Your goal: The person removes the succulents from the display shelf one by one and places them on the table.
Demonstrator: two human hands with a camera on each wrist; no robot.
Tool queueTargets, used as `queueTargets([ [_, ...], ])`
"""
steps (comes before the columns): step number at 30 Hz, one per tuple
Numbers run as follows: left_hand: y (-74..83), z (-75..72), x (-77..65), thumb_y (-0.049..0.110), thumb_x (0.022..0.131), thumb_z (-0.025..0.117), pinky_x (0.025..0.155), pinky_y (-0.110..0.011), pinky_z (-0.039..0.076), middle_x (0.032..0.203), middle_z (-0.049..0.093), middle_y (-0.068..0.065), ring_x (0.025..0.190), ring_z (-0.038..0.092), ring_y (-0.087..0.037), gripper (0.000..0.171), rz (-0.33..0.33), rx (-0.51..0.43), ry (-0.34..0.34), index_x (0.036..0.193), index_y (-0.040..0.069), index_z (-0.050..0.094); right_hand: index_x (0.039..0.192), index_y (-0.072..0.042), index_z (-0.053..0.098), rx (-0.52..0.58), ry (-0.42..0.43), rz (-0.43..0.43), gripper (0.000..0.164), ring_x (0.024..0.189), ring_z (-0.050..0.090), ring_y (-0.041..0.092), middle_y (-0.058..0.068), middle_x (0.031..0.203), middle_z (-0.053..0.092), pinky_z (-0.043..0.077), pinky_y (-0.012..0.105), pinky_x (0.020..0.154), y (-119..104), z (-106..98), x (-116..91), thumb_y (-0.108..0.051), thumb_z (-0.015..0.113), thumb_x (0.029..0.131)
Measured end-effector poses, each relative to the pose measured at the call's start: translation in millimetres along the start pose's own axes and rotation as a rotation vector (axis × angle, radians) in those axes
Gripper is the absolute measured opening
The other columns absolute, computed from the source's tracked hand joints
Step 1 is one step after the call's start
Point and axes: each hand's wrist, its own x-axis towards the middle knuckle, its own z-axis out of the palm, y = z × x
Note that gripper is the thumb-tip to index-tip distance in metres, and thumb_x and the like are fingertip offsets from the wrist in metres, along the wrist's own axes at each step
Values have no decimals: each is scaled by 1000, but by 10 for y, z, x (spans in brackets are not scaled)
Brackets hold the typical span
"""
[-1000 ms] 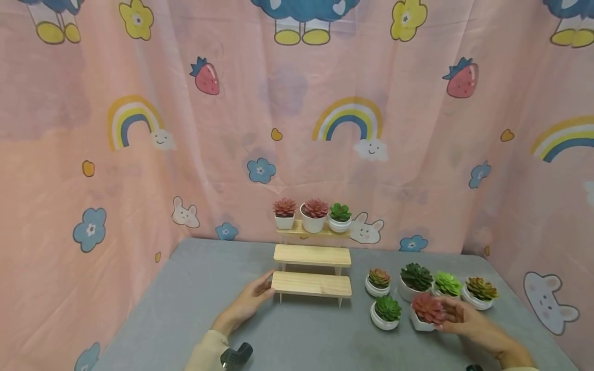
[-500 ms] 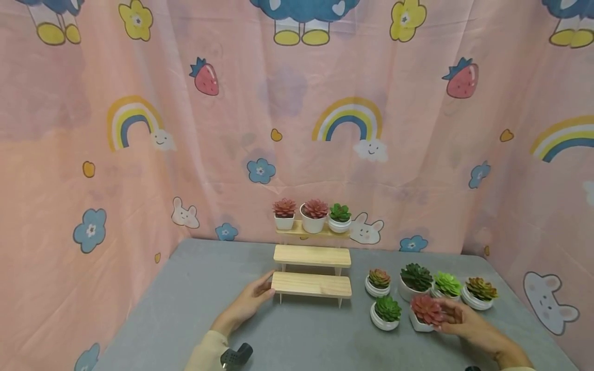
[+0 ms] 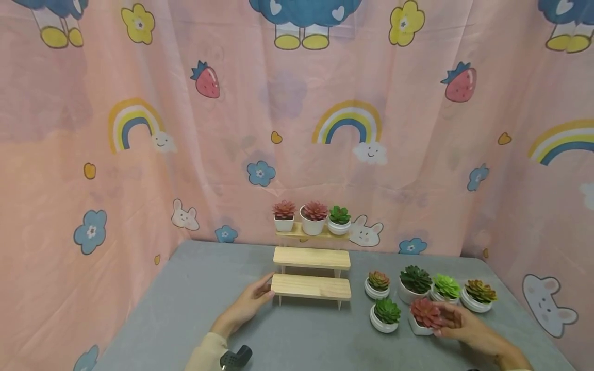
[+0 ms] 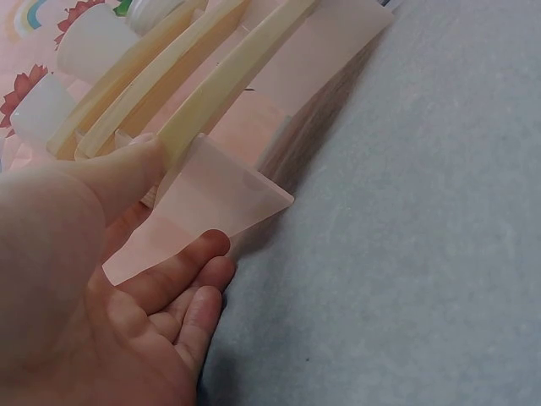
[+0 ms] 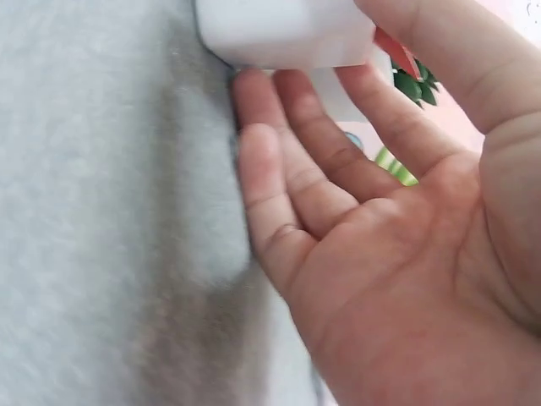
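Observation:
My left hand (image 3: 248, 304) grips the left end of the lowest board of a three-step wooden display stand (image 3: 311, 286), thumb at the front corner. In the left wrist view its thumb lies on the board's end beside a frosted clear leg (image 4: 211, 190), the other fingers loosely bent below. My right hand (image 3: 468, 330) pinches a red potted succulent (image 3: 425, 313) between thumb and fingers from its right side. The right wrist view shows its white angular pot (image 5: 287, 34) close over the grey table, fingertips right at the pot.
Three potted succulents, two reddish (image 3: 314, 212) and one green (image 3: 340, 216), stand on the top step. Around the right hand sit a green one (image 3: 386, 312), an orange one (image 3: 378, 281), a dark green one (image 3: 415, 280), a bright green one (image 3: 446, 286) and a yellow-brown one (image 3: 480, 292).
The head view has tilted slightly, shifting the scene a little downward. Both hands, the stand and the red succulent hold nearly the same places.

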Motion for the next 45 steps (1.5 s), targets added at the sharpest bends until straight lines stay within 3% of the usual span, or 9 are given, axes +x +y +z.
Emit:
queueTargets([
  [4,-11,1,2,40,103,56,117,-67,31,149,51,-23,144,40,-47,67,-6,0,3,160,16,30,148,24,9,-132,51,90,75,112,61,-4,44,148,36,58,32,91,-108,40,-25,-13,56,103],
  [7,-15,1,0,40,103,56,116,-67,31,148,52,-22,144,41,-47,68,-7,2,5,160,16,30,153,15,17,-191,87,105,69,125,61,21,48,151,23,59,41,92,-207,73,-50,-18,54,105],
  [9,-17,0,-5,41,103,56,116,-67,31,148,52,-22,144,41,-47,68,-7,3,8,160,16,30,155,10,22,-214,113,107,64,124,60,23,47,152,26,58,45,92,-275,90,-66,-20,52,106],
  [16,-20,-3,-17,39,103,56,116,-66,33,148,52,-23,143,42,-46,67,-2,-5,-1,160,15,30,154,10,23,-275,210,95,62,105,53,-17,42,154,28,57,43,91,-510,183,-101,-23,48,108],
  [19,-28,-4,-18,39,103,56,116,-66,33,147,52,-23,142,43,-46,68,0,-4,-5,161,15,29,155,9,23,-286,251,58,60,106,54,-20,33,153,39,58,40,91,-584,214,-117,-22,47,109],
  [22,-32,-4,-12,40,103,56,116,-66,33,147,52,-24,142,43,-47,68,1,-1,-3,161,15,29,156,6,24,-261,277,17,57,110,56,-18,-4,145,55,58,34,91,-658,235,-129,-20,45,109],
  [25,-30,-5,-1,40,103,56,116,-66,33,147,52,-24,142,43,-46,68,3,0,4,160,15,30,156,0,27,-240,287,-43,53,113,56,-16,-36,129,51,56,23,87,-722,251,-127,-16,44,109],
  [35,-21,-11,15,39,103,56,116,-66,32,147,53,-23,141,44,-46,68,8,6,9,160,15,31,154,1,31,-251,346,-159,49,116,58,-12,-33,132,53,55,20,84,-881,404,-92,-13,43,109],
  [45,-20,2,13,40,103,56,116,-67,32,147,53,-24,142,43,-47,68,2,5,1,160,14,30,151,-15,42,-193,318,-259,44,118,59,-8,-28,136,56,56,20,89,-867,497,-28,-5,39,109],
])
